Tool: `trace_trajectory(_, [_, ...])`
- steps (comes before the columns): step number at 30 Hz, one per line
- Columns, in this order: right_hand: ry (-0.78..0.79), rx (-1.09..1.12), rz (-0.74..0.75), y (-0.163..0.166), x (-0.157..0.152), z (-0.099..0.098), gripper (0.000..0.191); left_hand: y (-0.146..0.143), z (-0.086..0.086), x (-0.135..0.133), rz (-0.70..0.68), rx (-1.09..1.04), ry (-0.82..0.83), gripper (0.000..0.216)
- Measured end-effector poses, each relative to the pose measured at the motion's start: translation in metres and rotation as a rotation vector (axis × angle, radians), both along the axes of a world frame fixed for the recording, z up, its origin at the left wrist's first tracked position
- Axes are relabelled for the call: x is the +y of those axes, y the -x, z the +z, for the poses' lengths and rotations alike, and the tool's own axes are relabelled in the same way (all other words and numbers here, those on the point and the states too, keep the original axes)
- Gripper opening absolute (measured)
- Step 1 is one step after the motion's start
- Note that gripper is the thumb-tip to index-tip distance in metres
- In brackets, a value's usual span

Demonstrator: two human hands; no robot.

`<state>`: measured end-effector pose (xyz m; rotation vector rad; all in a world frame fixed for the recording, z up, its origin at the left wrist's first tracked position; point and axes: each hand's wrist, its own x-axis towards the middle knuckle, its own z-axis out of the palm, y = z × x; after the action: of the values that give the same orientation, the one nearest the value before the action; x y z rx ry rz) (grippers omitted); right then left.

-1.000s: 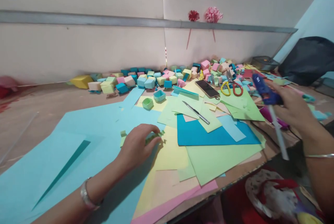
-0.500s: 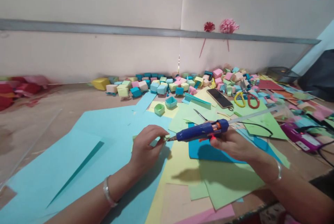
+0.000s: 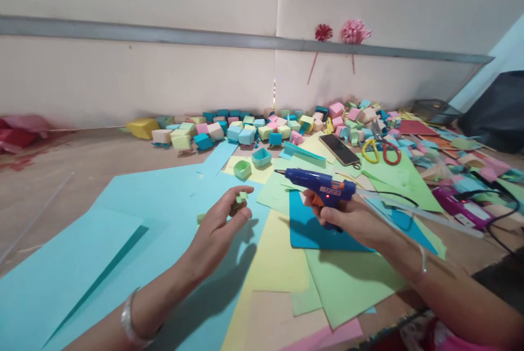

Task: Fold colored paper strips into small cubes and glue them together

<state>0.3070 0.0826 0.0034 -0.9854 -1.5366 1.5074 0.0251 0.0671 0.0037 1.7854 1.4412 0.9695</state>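
My right hand [image 3: 352, 220] is wrapped round the handle of a blue glue gun [image 3: 313, 180]. Its nozzle points left, and a clear glue stick [image 3: 434, 214] sticks out of its back. Between the curled fingers and thumb of my left hand [image 3: 215, 233] sits a small light green paper piece [image 3: 242, 197], partly hidden by the fingers. The nozzle is apart from that piece, above and to its right. Just left of my left fingers, another green paper bit [image 3: 200, 218] shows. Beyond them stand a small open green paper box [image 3: 242, 170] and a turquoise one [image 3: 262, 158].
Turquoise sheets [image 3: 164, 198] and green sheets [image 3: 352, 285] cover the table. Many small paper boxes [image 3: 233, 132] line the wall. A phone [image 3: 339, 149], scissors [image 3: 380, 149] and a purple power strip [image 3: 462, 206] with black cords lie to the right.
The glue gun's nozzle has come away from the green paper piece, and the gun has risen and tipped upward. My left hand has turned, its fingers looser round the piece. The view has shifted slightly.
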Motion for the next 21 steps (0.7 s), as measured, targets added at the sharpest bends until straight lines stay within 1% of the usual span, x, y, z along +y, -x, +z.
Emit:
trace_trajectory(3, [0.027, -0.016, 0.08, -0.001, 0.002, -0.001, 0.041, 0.001, 0.0, 0.001, 0.038, -0.082, 0.048, 0.026])
trace_trajectory(4, [0.031, -0.025, 0.109, -0.002, 0.002, 0.0, 0.041, 0.001, 0.0, 0.0, 0.021, -0.111, 0.063, 0.024])
trace_trajectory(7, [0.012, -0.045, 0.164, -0.002, 0.001, 0.004, 0.043, -0.003, 0.003, -0.002, -0.105, -0.246, 0.136, 0.023])
trace_trajectory(9, [-0.04, -0.071, 0.187, 0.0, -0.002, 0.007, 0.045, -0.007, 0.005, -0.003, -0.129, -0.361, 0.212, 0.024])
trace_trajectory(13, [-0.14, -0.167, 0.206, 0.001, -0.011, 0.007, 0.05, -0.011, 0.004, -0.003, -0.074, -0.587, 0.425, 0.027])
trace_trajectory(17, [-0.198, -0.262, 0.133, -0.001, -0.018, 0.001, 0.049, -0.013, 0.003, -0.003, -0.031, -0.796, 0.629, 0.029])
trace_trajectory(19, [-0.216, -0.281, 0.123, -0.001, -0.02, 0.0, 0.048, -0.014, 0.003, -0.004, -0.01, -0.824, 0.661, 0.028])
trace_trajectory(21, [-0.228, -0.296, 0.13, -0.002, -0.021, 0.001, 0.047, -0.014, 0.004, -0.004, 0.006, -0.824, 0.653, 0.026])
